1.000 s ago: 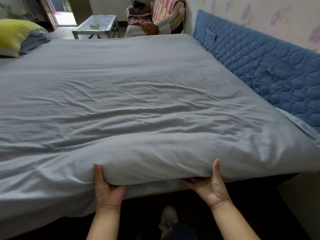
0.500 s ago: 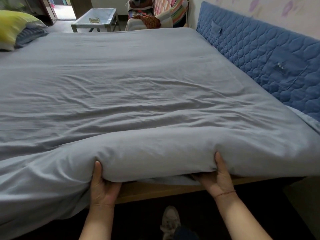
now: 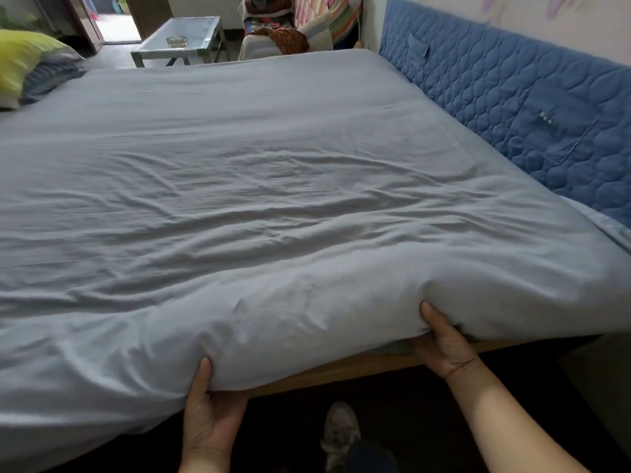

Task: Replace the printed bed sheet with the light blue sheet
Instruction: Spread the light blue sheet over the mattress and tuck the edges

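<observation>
The light blue sheet (image 3: 273, 206) covers the whole mattress, creased across its middle. At the near edge my left hand (image 3: 210, 414) grips the sheet-covered mattress edge, thumb up on its side and fingers hidden underneath. My right hand (image 3: 444, 343) grips the same edge further right, thumb on the side, fingers tucked under. That edge is lifted off the wooden bed frame (image 3: 341, 368), which shows below it. No printed sheet is in view.
A blue quilted headboard (image 3: 512, 107) runs along the right. Yellow and grey pillows (image 3: 24, 63) lie at the far left. Beyond the bed stand a glass-topped table (image 3: 181, 39) and a chair piled with colourful cloth (image 3: 290, 32). My shoe (image 3: 339, 428) is on the dark floor.
Both hands have lifted the mattress edge higher, showing more of the wooden frame. My right hand has moved further right along the edge.
</observation>
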A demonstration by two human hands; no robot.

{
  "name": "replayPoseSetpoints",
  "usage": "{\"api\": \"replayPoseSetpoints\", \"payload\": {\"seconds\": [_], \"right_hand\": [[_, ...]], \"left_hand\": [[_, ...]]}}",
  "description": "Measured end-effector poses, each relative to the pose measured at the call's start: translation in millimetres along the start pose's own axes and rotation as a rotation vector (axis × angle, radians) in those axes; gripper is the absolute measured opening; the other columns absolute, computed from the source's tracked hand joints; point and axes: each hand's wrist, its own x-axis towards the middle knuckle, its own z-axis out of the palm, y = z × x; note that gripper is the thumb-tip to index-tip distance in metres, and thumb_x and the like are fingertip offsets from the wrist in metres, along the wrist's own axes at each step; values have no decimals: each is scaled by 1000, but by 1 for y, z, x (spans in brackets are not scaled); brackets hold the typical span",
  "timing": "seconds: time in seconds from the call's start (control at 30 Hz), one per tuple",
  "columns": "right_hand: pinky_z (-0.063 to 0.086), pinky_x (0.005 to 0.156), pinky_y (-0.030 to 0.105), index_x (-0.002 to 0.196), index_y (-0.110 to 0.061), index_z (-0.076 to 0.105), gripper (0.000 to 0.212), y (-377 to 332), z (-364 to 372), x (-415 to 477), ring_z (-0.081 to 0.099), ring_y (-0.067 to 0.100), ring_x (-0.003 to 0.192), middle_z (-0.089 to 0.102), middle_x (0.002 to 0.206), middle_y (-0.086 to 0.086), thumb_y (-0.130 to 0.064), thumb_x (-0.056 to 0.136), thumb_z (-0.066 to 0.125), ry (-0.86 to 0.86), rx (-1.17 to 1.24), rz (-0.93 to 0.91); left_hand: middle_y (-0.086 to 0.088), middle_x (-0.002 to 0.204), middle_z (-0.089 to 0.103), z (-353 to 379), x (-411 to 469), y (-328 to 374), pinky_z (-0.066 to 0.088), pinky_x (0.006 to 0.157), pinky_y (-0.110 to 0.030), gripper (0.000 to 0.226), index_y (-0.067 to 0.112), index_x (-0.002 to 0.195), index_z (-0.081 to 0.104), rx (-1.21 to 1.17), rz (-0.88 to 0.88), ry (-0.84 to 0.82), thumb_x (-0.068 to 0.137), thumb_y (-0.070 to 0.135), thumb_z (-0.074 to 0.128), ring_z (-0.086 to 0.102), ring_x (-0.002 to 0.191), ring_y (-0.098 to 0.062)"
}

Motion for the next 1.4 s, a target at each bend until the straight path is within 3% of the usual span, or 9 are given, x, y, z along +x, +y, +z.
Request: {"api": "replayPoseSetpoints", "payload": {"seconds": [0.17,0.27,0.37,0.53,0.7,0.93,1.13,1.27,1.4], "right_hand": [[52,92,37,106,-17,75,68,11,-22,-19,63,18,111,67,121,6,-18,42,97,94,63,21],[60,76,37,91,-19,80,53,13,-33,-37,71,18,92,71,108,6,-14,40,93,171,56,41],[60,73,39,88,-19,78,62,5,-32,-50,72,22,89,72,102,8,-26,31,100,228,96,65],[46,97,50,118,-17,59,43,-18,-9,-39,61,30,104,70,107,12,-43,85,65,459,178,12],[55,43,27,95,-19,56,10,-6,-42,-37,58,19,78,65,97,5,-24,91,64,748,-79,17],[52,55,29,111,-8,58,28,-10,-53,-57,57,21,74,60,87,7,-24,90,65,829,-323,-3],[43,79,45,96,1,56,65,-7,8,-61,58,41,89,59,92,24,-58,68,54,1056,-1135,-585],[37,80,42,97,1,62,48,27,80,1,61,44,87,63,93,25,-38,72,49,664,-1522,-794],[15,116,43,147,-14,35,62,71,148,63,27,34,143,29,155,14,-41,92,42,207,-1983,-515]], "left_hand": [[5,150,-20,-48,-2,13,-25,114,-32,49,22,142,-16,288,148,-216,98,42,-19,-25,138,-12],[-3,158,18,-15,-23,-3,11,122,-44,56,22,148,29,298,148,77,103,51,10,17,145,-17],[-6,111,73,5,-32,-2,56,81,-42,38,16,92,80,132,156,244,85,45,57,72,94,-22],[-1,91,75,19,-37,3,60,56,-31,19,17,103,65,218,133,451,96,32,55,73,67,-13],[-3,65,73,17,-45,2,58,50,-30,15,13,101,60,349,75,563,96,26,57,70,56,-12],[-14,108,66,20,-61,3,60,61,-34,49,4,118,57,593,76,756,85,37,72,64,85,-25],[-29,62,65,69,-81,0,46,42,-26,70,-4,48,62,1244,-389,578,91,51,56,61,46,-30],[-7,51,64,113,-31,0,54,51,-31,47,9,56,64,1603,424,407,98,29,57,61,44,-19],[-13,131,60,141,44,-4,36,104,-42,36,10,125,62,2000,921,314,101,29,44,53,124,-31]]}}
